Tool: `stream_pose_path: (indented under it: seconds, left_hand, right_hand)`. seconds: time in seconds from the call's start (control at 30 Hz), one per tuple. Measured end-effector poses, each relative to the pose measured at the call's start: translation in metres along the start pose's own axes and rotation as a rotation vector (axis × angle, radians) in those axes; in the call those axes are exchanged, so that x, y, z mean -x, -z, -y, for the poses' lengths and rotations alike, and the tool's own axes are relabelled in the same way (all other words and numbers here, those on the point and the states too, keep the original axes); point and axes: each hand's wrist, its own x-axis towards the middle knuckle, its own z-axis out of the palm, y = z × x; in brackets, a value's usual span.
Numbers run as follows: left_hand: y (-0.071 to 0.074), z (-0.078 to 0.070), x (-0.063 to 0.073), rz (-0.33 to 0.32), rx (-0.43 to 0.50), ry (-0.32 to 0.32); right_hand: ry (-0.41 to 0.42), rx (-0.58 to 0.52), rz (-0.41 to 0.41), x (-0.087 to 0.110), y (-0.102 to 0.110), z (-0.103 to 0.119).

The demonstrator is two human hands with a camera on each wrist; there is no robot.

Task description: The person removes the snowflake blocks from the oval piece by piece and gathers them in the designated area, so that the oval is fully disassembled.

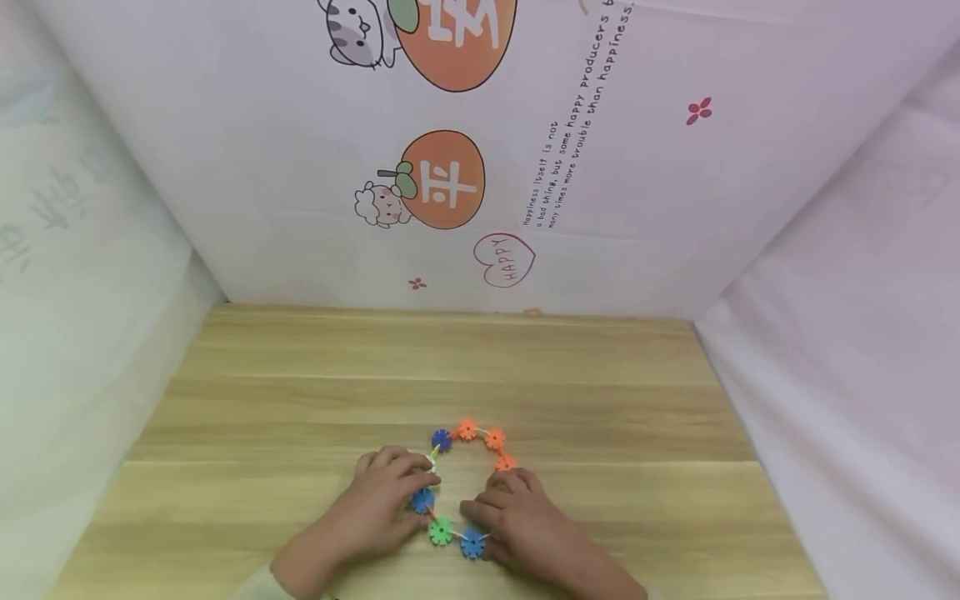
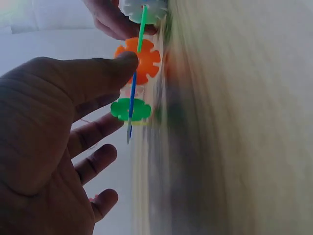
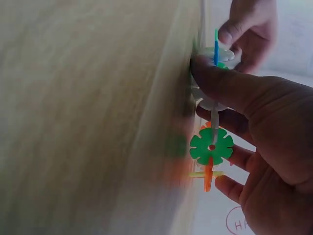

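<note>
A closed-looking ring of plastic snowflake discs (image 1: pixel 467 429) lies on the wooden table, its notched pieces slotted together in orange, blue, green and white. My left hand (image 1: pixel 381 500) is at the ring's left side, beside a blue disc (image 1: pixel 423 501). In the left wrist view its thumb presses an orange disc (image 2: pixel 146 61), index finger behind, the other fingers spread. My right hand (image 1: pixel 528 521) covers the lower right of the ring; in the right wrist view its thumb and index finger pinch a whitish disc (image 3: pixel 208 100), above a green disc (image 3: pixel 211 147). Part of the ring is hidden under both hands.
The wooden tabletop (image 1: pixel 337 358) extends around the ring. A white printed cloth (image 1: pixel 600 267) stands behind it, with more white cloth walls at the left (image 1: pixel 97 250) and right (image 1: pixel 847 333).
</note>
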Motion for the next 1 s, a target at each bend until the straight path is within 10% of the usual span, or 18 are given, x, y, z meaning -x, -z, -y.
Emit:
stream_pose_path:
  seconds: [0.23, 0.53, 1.0]
  left_hand:
    - [0.004, -0.006, -0.002, -0.067, -0.011, -0.037]
    - [0.033, -0.009, -0.029, -0.297, 0.165, -0.182]
    - [0.062, -0.006, -0.081, -0.424, 0.299, -0.113]
  right_hand:
    - [-0.023, 0.001, -0.083, -0.007, -0.002, -0.002]
    - [-0.030, -0.264, -0.346, -0.040, 0.031, -0.029]
    - [-0.115, -0.491, -0.475, -0.083, 0.061, -0.055]
